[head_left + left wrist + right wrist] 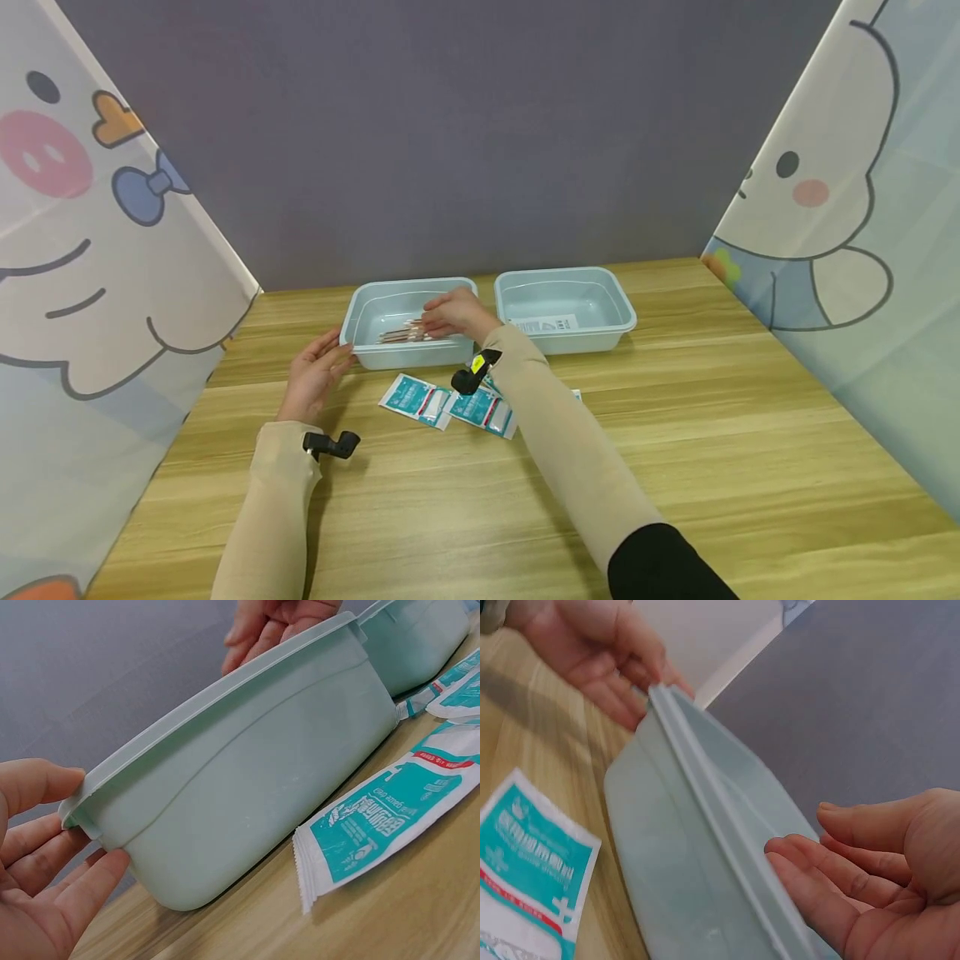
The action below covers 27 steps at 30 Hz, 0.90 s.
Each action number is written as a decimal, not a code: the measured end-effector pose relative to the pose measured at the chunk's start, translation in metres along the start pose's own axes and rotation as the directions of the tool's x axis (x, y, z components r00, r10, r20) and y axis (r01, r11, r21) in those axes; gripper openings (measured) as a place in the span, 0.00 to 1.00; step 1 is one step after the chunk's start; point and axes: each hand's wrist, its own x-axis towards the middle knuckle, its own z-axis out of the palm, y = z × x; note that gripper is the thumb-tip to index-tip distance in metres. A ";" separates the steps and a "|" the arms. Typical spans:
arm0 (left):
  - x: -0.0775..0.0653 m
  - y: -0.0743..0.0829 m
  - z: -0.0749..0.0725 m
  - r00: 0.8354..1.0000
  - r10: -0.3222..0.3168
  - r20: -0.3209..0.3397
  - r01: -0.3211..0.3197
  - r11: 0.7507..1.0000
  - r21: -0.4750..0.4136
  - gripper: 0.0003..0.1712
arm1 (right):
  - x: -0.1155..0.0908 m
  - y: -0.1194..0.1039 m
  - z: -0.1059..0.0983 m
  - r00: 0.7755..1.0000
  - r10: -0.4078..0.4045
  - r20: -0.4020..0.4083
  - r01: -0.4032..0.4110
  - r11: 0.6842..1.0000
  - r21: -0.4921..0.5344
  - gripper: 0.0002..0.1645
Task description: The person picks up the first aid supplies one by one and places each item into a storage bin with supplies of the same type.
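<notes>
My left hand (311, 379) pinches the near left corner of a pale blue-green plastic tub (405, 359); in the left wrist view its thumb (56, 780) lies on the rim with the other fingers below. Inside that tub lie several cotton swabs (402, 334) in a loose pile. Over the tub's right part reaches my right hand (453, 312), low near the swabs. The right wrist view shows its thumb (870, 823) apart from loosely bent fingers, nothing visible between them. The tub's wall hides the swabs in both wrist views.
A second tub (592, 340) of the same kind stands close on the right, with a white printed label (543, 323) inside. In front of the tubs lie several teal-and-white gauze packets (415, 400), partly under the right forearm. A grey panel (480, 142) rises behind.
</notes>
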 end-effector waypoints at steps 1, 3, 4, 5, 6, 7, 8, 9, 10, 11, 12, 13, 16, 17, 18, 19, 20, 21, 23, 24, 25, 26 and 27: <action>0.000 0.000 0.000 1.000 0.002 0.003 -0.002 1.000 -0.002 0.35 | -0.002 -0.001 0.000 1.000 -0.010 0.004 0.010 1.000 0.008 0.22; 0.001 -0.001 -0.001 1.000 0.005 0.004 -0.005 1.000 -0.001 0.35 | -0.005 -0.001 -0.003 0.999 -0.029 0.013 0.029 0.999 0.023 0.22; 0.001 -0.001 -0.001 1.000 0.004 0.005 -0.004 1.000 -0.004 0.35 | -0.006 -0.001 -0.004 0.999 -0.038 0.020 0.037 0.999 0.029 0.22; 0.001 -0.001 -0.001 1.000 0.003 0.001 -0.003 1.000 -0.002 0.35 | -0.007 -0.001 -0.006 0.998 -0.046 0.031 0.044 0.998 0.037 0.22; 0.001 -0.001 -0.001 1.000 0.002 -0.001 -0.002 1.000 -0.003 0.35 | -0.008 0.000 -0.008 0.998 -0.051 0.042 0.049 0.998 0.048 0.22; 0.001 -0.001 -0.001 1.000 -0.002 -0.004 0.002 1.000 -0.002 0.35 | -0.009 0.000 -0.011 0.997 -0.057 0.048 0.055 0.997 0.059 0.22; 0.001 -0.001 -0.001 1.000 -0.005 -0.006 0.005 1.000 -0.003 0.35 | -0.011 0.000 -0.013 0.996 -0.066 0.054 0.063 0.996 0.066 0.23; 0.001 -0.001 0.000 1.000 -0.009 -0.009 0.009 1.000 -0.003 0.36 | -0.013 0.000 -0.015 0.995 -0.075 0.061 0.070 0.995 0.076 0.23; 0.001 -0.001 0.000 1.000 -0.013 -0.011 0.012 1.000 -0.002 0.35 | -0.015 0.000 -0.018 0.994 -0.086 0.066 0.082 0.994 0.073 0.23; 0.001 0.000 0.000 1.000 -0.015 -0.012 0.015 1.000 0.003 0.35 | -0.018 0.000 -0.021 0.993 -0.098 0.069 0.093 0.993 0.068 0.23; 0.001 0.000 0.000 1.000 -0.017 -0.011 0.017 1.000 0.002 0.35 | -0.022 -0.001 -0.023 0.991 -0.111 0.071 0.107 0.993 0.056 0.23; 0.001 0.000 0.000 1.000 -0.019 -0.011 0.019 1.000 0.002 0.36 | -0.025 -0.001 -0.025 0.989 -0.124 0.075 0.121 0.992 0.047 0.23; 0.000 0.000 0.001 1.000 -0.019 -0.010 0.019 1.000 0.004 0.35 | -0.036 -0.003 -0.032 0.983 -0.157 0.096 0.156 0.988 0.012 0.22; 0.000 0.000 0.001 1.000 -0.018 -0.010 0.018 1.000 0.004 0.35 | -0.040 -0.004 -0.033 0.981 -0.166 0.103 0.167 0.986 -0.002 0.22; 0.000 0.000 0.001 1.000 -0.016 -0.009 0.016 1.000 0.006 0.35 | -0.044 -0.004 -0.035 0.979 -0.174 0.107 0.177 0.984 -0.018 0.21; 0.000 0.000 0.001 1.000 -0.014 -0.009 0.014 1.000 0.011 0.35 | -0.047 -0.005 -0.036 0.977 -0.180 0.112 0.185 0.982 -0.035 0.21; 0.000 0.000 0.002 1.000 -0.012 -0.011 0.012 1.000 0.017 0.34 | -0.050 -0.005 -0.038 0.975 -0.187 0.116 0.194 0.979 -0.054 0.21; 0.000 0.000 0.002 1.000 -0.009 -0.011 0.010 1.000 0.019 0.34 | -0.053 -0.005 -0.039 0.975 -0.190 0.118 0.200 0.977 -0.075 0.21; 0.000 0.001 0.003 1.000 -0.010 -0.015 0.010 1.000 0.020 0.34 | -0.058 -0.004 -0.042 0.974 -0.192 0.122 0.206 0.972 -0.110 0.20; -0.001 0.000 0.002 1.000 -0.009 -0.014 0.009 1.000 0.021 0.35 | -0.060 -0.003 -0.043 0.973 -0.192 0.125 0.207 0.971 -0.122 0.20; -0.001 0.001 0.002 1.000 -0.008 -0.016 0.008 1.000 0.017 0.34 | -0.062 -0.002 -0.044 0.973 -0.192 0.131 0.209 0.969 -0.131 0.20; -0.001 0.001 0.002 1.000 -0.007 -0.018 0.007 1.000 0.015 0.34 | -0.064 0.000 -0.046 0.972 -0.191 0.134 0.210 0.967 -0.141 0.19; -0.001 0.001 0.001 1.000 -0.005 -0.018 0.005 1.000 0.014 0.34 | -0.066 0.001 -0.048 0.971 -0.192 0.139 0.212 0.965 -0.152 0.19</action>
